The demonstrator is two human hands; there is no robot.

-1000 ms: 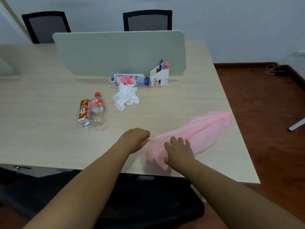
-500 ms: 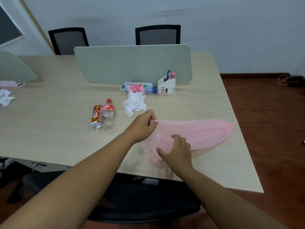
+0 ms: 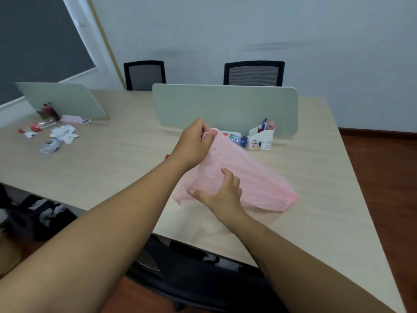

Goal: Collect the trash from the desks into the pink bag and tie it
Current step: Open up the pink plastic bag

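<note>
**A:** Where is the pink bag at this moment?

**B:** The pink bag point(image 3: 255, 177) is in front of the person, over the near right part of the desk point(image 3: 316, 211). Its upper end is lifted into the air. Its right end lies on the desk top. It looks thin and flat.

**A:** And the hands, what do they do?

**B:** The left hand point(image 3: 194, 143) is raised above the desk and pinches the top edge of the bag between thumb and fingers. The right hand point(image 3: 221, 193) is lower and nearer to the person. Its fingers are curled into the plastic and its thumb is spread to the left. So both hands grasp the bag.

**A:** Which trash can you see?

**B:** Behind the bag, at the foot of the divider point(image 3: 225, 107), a plastic bottle point(image 3: 238, 140) lies on its side, partly hidden by the bag. It is just beside a white pen holder point(image 3: 261, 138). Far to the left on the desk there are crumpled white tissues point(image 3: 64, 132) and near them a clear bottle point(image 3: 50, 146), lying down. Small red and white pieces point(image 3: 30, 130) lie beside the tissues, too blurred to name.
</note>
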